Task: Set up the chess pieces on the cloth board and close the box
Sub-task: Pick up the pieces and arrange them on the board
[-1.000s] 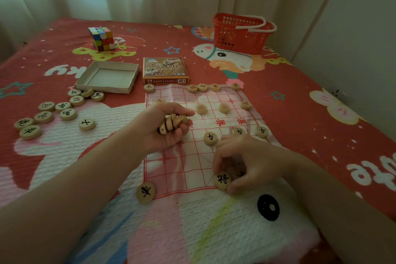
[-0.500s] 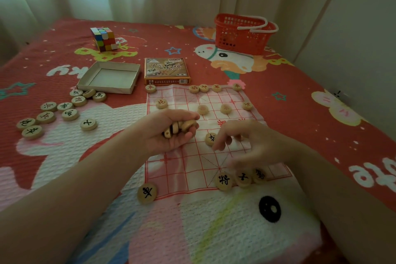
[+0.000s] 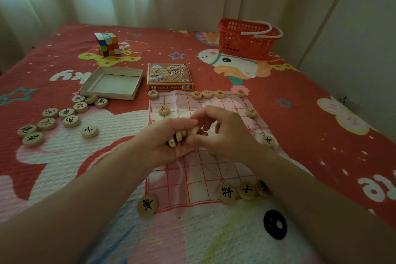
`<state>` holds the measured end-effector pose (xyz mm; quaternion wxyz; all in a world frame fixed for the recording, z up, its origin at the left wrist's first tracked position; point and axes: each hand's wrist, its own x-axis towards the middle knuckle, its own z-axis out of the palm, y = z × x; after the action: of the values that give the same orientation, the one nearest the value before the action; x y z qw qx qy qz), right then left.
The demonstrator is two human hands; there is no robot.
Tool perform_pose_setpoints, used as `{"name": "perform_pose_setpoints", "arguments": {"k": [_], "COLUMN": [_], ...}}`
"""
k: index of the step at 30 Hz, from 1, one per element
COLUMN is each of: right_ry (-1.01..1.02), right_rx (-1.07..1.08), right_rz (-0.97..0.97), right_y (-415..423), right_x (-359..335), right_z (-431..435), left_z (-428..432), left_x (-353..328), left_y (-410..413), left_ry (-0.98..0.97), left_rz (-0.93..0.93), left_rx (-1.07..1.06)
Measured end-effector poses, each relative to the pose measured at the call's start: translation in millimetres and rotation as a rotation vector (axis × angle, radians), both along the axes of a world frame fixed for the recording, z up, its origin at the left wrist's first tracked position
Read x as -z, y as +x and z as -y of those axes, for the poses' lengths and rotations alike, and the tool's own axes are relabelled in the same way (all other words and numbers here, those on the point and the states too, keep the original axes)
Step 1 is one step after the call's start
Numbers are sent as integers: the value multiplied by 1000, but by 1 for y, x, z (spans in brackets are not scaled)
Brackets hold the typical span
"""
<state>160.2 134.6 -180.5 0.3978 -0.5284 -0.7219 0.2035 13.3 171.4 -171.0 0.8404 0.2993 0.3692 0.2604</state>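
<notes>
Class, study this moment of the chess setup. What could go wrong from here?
The left hand holds a stack of pieces while the right hand reaches in; some may spill onto the cloth board. The right forearm lies close to the near-row pieces and might knock them.

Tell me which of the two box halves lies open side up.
The plain grey tray, left of the printed half. Its hollow inside faces up, while the printed half lies cover up with its hollow hidden.

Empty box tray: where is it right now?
Head view: the empty box tray sits on the bedspread, left of the cloth board's far-left corner, beside the printed lid on its right, with loose pieces along its near edge.
</notes>
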Motion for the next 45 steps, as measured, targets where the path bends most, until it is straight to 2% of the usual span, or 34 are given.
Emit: {"name": "perform_pose_setpoints", "arguments": {"k": [5, 8, 11, 16, 26, 33, 39, 45], "right_ry": [65, 127, 170, 204, 209, 198, 137, 73], "right_rx": [68, 88, 110, 92, 67, 80, 211, 265], "right_rz": [-100, -142, -75, -5, -32, 29, -87, -20], "right_y": [1, 4, 6, 7, 10, 21, 39, 45], "right_x": [4, 2, 0, 0, 1, -1, 0, -2], "right_z": [4, 4, 4, 5, 6, 6, 0, -8], "left_z": [-4, -6, -4, -2, -2, -4, -16, -21], "left_x": [0, 1, -1, -1, -2, 2, 4, 6], "left_y": [-2, -1, 0, 0, 0, 0, -8, -9], "left_ry": [-12, 77, 166, 281, 295, 344, 214, 151], "left_rz": [53, -97, -221, -254, -251, -290, -205, -157], "left_rx": [15, 11, 30, 145, 129, 123, -31, -160]}}
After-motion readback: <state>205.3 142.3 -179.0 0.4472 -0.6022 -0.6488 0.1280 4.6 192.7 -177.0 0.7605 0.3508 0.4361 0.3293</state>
